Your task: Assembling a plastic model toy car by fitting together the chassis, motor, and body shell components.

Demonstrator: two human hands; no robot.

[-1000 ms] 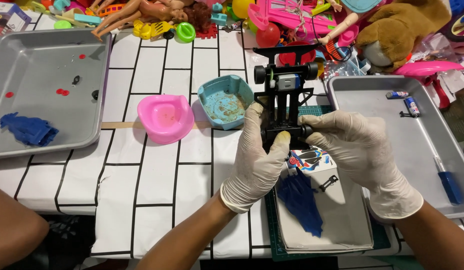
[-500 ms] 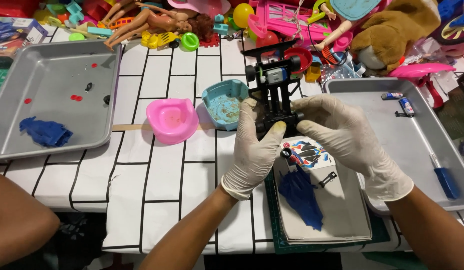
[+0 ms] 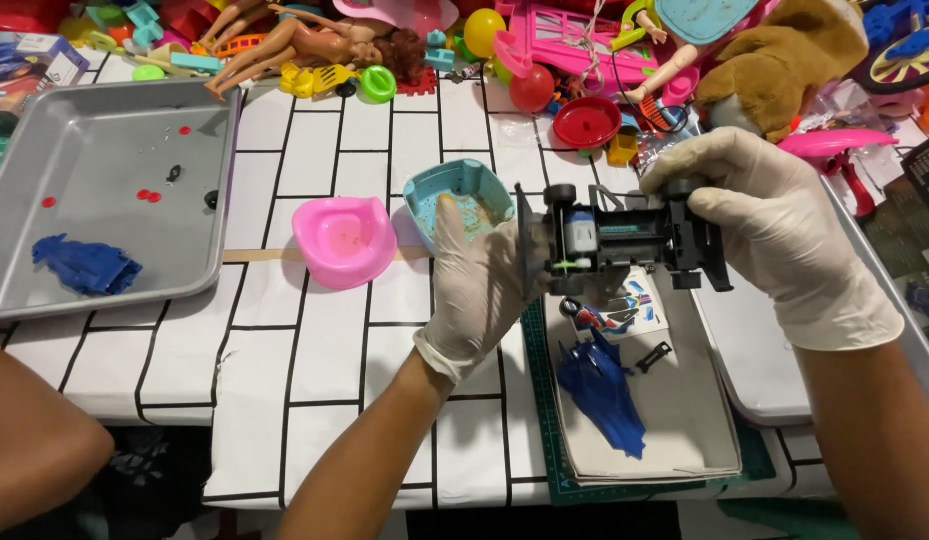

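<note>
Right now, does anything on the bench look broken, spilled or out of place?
Yes. The black toy car chassis held between the left hand and right hand is stripped, its motor exposed. Its blue body shell lies separately on the grey board. Small red pieces are scattered in the left metal tray.

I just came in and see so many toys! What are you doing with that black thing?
Both gloved hands hold a black toy car frame above the table, turned sideways. The left hand grips one end, the right hand the other. Its blue shell lies below on a pad. A pink bowl and a teal bowl sit nearby.
</note>
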